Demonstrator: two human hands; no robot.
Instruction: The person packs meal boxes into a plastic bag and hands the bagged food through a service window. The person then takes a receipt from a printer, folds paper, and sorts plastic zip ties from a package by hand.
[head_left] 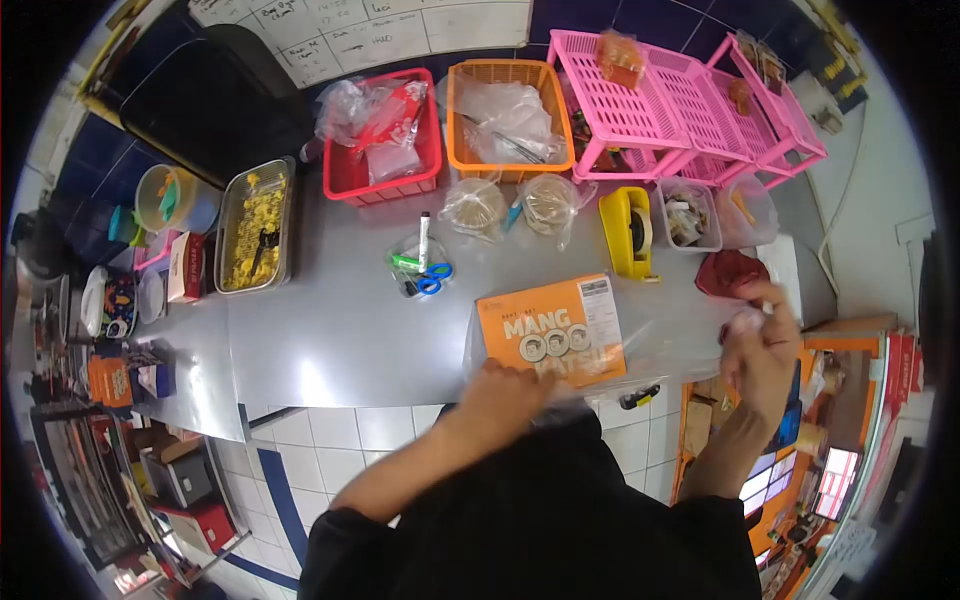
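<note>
1 orange box reads "MANG"; left hand curled at edge, right hand curled near red bag; cannot tell grasp.

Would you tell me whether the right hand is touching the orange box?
Apart. The head view shows the right hand well off the right edge of the orange box, with table between them.

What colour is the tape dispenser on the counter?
The tape dispenser is yellow; it shows best in the head view.

Left hand low with fingers bent, right hand raised, fingers curled, both forearms bare
</note>
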